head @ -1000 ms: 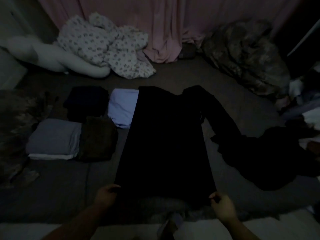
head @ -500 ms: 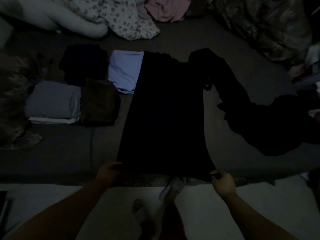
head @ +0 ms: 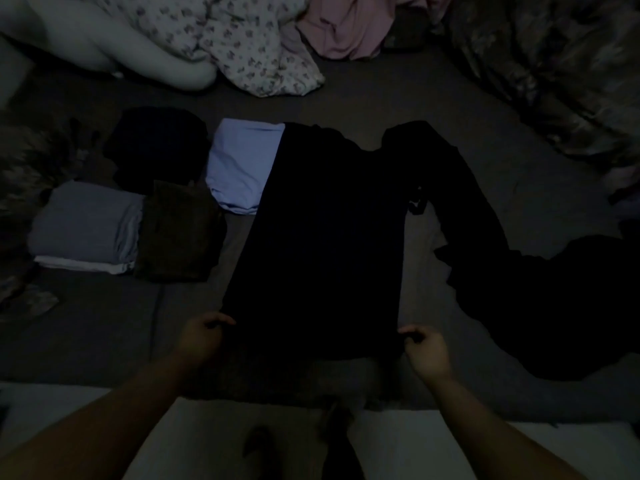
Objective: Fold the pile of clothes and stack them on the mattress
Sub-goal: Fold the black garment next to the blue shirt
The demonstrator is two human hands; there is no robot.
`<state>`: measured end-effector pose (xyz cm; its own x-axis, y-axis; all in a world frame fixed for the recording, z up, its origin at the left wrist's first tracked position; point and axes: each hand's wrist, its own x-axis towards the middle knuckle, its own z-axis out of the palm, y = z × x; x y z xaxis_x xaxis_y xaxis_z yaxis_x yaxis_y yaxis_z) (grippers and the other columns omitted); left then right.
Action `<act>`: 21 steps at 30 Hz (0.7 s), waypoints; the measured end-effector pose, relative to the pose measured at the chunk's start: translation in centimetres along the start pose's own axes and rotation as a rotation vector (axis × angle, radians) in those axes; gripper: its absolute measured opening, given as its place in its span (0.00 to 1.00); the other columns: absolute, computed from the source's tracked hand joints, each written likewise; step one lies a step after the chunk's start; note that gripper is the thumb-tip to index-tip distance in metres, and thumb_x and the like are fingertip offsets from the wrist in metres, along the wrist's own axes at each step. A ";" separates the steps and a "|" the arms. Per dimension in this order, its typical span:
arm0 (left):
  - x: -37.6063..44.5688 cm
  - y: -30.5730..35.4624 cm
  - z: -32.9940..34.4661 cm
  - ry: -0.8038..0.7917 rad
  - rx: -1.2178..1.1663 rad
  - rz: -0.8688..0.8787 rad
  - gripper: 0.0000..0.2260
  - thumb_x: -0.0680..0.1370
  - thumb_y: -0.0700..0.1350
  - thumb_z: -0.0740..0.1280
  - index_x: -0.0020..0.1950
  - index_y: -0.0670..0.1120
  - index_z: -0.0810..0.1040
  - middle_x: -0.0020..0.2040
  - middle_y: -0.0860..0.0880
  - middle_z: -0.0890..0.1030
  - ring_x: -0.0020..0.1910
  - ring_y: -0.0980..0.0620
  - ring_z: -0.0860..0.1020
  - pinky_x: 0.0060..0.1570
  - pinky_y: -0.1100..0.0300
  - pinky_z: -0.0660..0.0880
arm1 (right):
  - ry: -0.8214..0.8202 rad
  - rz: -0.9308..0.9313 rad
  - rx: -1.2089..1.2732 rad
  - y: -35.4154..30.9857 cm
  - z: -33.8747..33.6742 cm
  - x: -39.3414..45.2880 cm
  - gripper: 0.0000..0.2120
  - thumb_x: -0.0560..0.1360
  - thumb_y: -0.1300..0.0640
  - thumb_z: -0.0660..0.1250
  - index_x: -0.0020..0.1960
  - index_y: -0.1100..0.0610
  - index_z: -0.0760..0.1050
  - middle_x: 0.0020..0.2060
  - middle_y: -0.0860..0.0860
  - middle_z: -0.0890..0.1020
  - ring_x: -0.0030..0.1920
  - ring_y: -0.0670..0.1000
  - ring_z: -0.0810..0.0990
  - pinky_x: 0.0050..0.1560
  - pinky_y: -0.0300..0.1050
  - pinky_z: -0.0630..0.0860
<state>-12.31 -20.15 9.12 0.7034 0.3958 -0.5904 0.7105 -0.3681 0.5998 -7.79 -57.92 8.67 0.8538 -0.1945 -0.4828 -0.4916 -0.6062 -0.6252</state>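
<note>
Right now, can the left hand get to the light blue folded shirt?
Probably yes, but not straight away: the left hand grips the black garment, whose edge overlaps the light blue folded shirt. Nothing else blocks it.

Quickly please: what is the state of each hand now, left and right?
Left hand: pinches the near left corner of the black garment.
Right hand: pinches the near right corner of the same garment.

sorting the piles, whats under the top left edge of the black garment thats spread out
The black garment overlaps the right edge of a folded light blue piece lying on the mattress. How far the blue piece reaches beneath is hidden.
</note>
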 end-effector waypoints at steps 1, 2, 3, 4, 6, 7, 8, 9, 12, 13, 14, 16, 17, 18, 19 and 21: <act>0.7 1.0 0.3 0.028 0.021 0.009 0.11 0.76 0.28 0.60 0.50 0.36 0.81 0.51 0.42 0.80 0.49 0.48 0.76 0.41 0.65 0.70 | -0.015 -0.010 -0.003 -0.3 0.1 1.4 0.12 0.72 0.73 0.62 0.45 0.62 0.81 0.50 0.61 0.81 0.49 0.56 0.79 0.52 0.39 0.70; 1.8 1.6 0.7 0.057 0.019 0.015 0.11 0.76 0.29 0.60 0.50 0.36 0.81 0.51 0.42 0.81 0.47 0.49 0.76 0.38 0.66 0.70 | -0.023 -0.012 0.006 -0.8 0.1 2.8 0.11 0.72 0.73 0.62 0.46 0.62 0.80 0.50 0.60 0.81 0.48 0.54 0.78 0.51 0.39 0.70; 3.0 2.3 1.0 0.090 0.006 0.010 0.11 0.76 0.30 0.60 0.50 0.37 0.81 0.51 0.40 0.81 0.45 0.49 0.76 0.35 0.69 0.70 | -0.024 -0.012 0.025 -1.3 0.2 4.2 0.11 0.73 0.72 0.62 0.46 0.62 0.80 0.50 0.60 0.81 0.47 0.53 0.77 0.50 0.39 0.69; 4.3 2.7 1.4 0.120 -0.015 -0.007 0.11 0.76 0.31 0.60 0.50 0.37 0.81 0.50 0.38 0.81 0.42 0.48 0.77 0.33 0.70 0.70 | -0.022 -0.009 0.044 -1.7 0.2 5.7 0.10 0.73 0.72 0.62 0.47 0.62 0.80 0.50 0.60 0.81 0.47 0.52 0.77 0.50 0.39 0.69; 6.6 3.3 2.1 0.154 -0.081 -0.069 0.10 0.78 0.32 0.59 0.48 0.38 0.79 0.47 0.37 0.80 0.32 0.51 0.79 0.31 0.67 0.73 | -0.014 -0.027 0.055 -2.1 0.4 8.5 0.09 0.74 0.71 0.63 0.49 0.63 0.80 0.50 0.59 0.82 0.47 0.52 0.77 0.50 0.39 0.70; 7.7 3.4 2.5 0.169 -0.102 -0.097 0.10 0.78 0.32 0.58 0.46 0.39 0.78 0.44 0.37 0.80 0.26 0.55 0.78 0.28 0.67 0.74 | -0.015 -0.039 0.047 -2.0 0.7 9.9 0.09 0.74 0.70 0.64 0.50 0.64 0.80 0.50 0.59 0.82 0.48 0.52 0.77 0.50 0.40 0.70; 8.9 3.3 2.8 0.168 -0.124 -0.122 0.10 0.79 0.33 0.58 0.45 0.41 0.77 0.42 0.39 0.79 0.22 0.59 0.77 0.25 0.68 0.73 | -0.020 -0.044 0.031 -1.9 0.9 11.1 0.09 0.74 0.70 0.64 0.50 0.64 0.80 0.50 0.59 0.82 0.48 0.52 0.78 0.50 0.40 0.70; 9.9 3.2 3.2 0.152 -0.119 -0.131 0.10 0.79 0.33 0.58 0.45 0.41 0.77 0.40 0.41 0.78 0.20 0.61 0.76 0.24 0.68 0.73 | -0.027 -0.046 0.022 -1.5 1.2 12.2 0.08 0.74 0.69 0.65 0.50 0.63 0.80 0.49 0.59 0.82 0.50 0.53 0.79 0.51 0.40 0.70; 12.5 2.7 4.4 0.094 -0.157 -0.182 0.07 0.79 0.33 0.59 0.51 0.40 0.76 0.39 0.43 0.77 0.22 0.59 0.77 0.28 0.66 0.74 | -0.117 -0.007 0.015 -0.5 2.1 14.6 0.10 0.71 0.61 0.73 0.52 0.59 0.79 0.50 0.56 0.81 0.54 0.55 0.79 0.55 0.43 0.73; 13.1 2.6 4.8 0.073 -0.169 -0.197 0.06 0.78 0.33 0.61 0.53 0.39 0.76 0.40 0.42 0.78 0.27 0.55 0.79 0.30 0.65 0.74 | -0.162 -0.016 -0.006 0.0 2.4 15.0 0.17 0.67 0.59 0.76 0.54 0.57 0.78 0.52 0.55 0.78 0.55 0.53 0.77 0.57 0.43 0.72; 13.7 2.3 5.2 0.053 -0.151 -0.186 0.08 0.77 0.33 0.65 0.55 0.38 0.77 0.42 0.41 0.79 0.35 0.50 0.81 0.34 0.65 0.75 | -0.203 -0.042 -0.069 0.4 2.6 15.4 0.23 0.64 0.60 0.78 0.57 0.57 0.76 0.54 0.54 0.76 0.56 0.52 0.75 0.59 0.42 0.70; 14.5 1.8 5.9 0.037 -0.033 -0.105 0.14 0.72 0.31 0.70 0.57 0.36 0.76 0.50 0.40 0.79 0.49 0.45 0.78 0.46 0.63 0.71 | -0.225 -0.133 -0.220 1.4 2.9 16.2 0.28 0.64 0.68 0.76 0.62 0.62 0.73 0.56 0.59 0.73 0.58 0.55 0.74 0.59 0.36 0.65; 15.0 1.5 6.1 0.048 0.022 -0.054 0.16 0.70 0.29 0.71 0.57 0.34 0.76 0.52 0.39 0.79 0.52 0.44 0.77 0.50 0.62 0.68 | -0.186 -0.169 -0.253 2.0 3.0 16.7 0.26 0.65 0.72 0.73 0.61 0.65 0.73 0.56 0.61 0.74 0.57 0.57 0.74 0.57 0.33 0.64; 15.5 1.0 6.3 0.068 0.080 -0.002 0.16 0.70 0.28 0.70 0.57 0.33 0.76 0.54 0.38 0.79 0.55 0.43 0.76 0.53 0.61 0.67 | -0.130 -0.183 -0.259 2.5 3.2 17.0 0.22 0.66 0.74 0.71 0.59 0.67 0.74 0.55 0.63 0.76 0.56 0.58 0.76 0.52 0.30 0.65; 16.1 0.7 6.4 0.085 0.130 0.052 0.16 0.70 0.27 0.69 0.56 0.32 0.77 0.54 0.36 0.79 0.56 0.41 0.77 0.54 0.60 0.67 | -0.074 -0.180 -0.229 3.0 3.4 17.5 0.17 0.68 0.73 0.70 0.56 0.67 0.76 0.53 0.63 0.79 0.53 0.56 0.78 0.47 0.29 0.67; 17.3 0.2 6.5 0.115 0.176 0.105 0.13 0.71 0.29 0.70 0.55 0.33 0.77 0.53 0.35 0.80 0.56 0.38 0.78 0.56 0.57 0.69 | -0.013 -0.112 -0.142 3.2 4.0 18.1 0.09 0.71 0.67 0.70 0.52 0.66 0.78 0.47 0.61 0.82 0.46 0.50 0.80 0.41 0.25 0.69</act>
<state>0.14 -18.88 -4.43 0.7742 0.4371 -0.4577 0.6328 -0.5499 0.5451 5.35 -60.28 -4.55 0.8992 -0.1104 -0.4235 -0.3637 -0.7266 -0.5829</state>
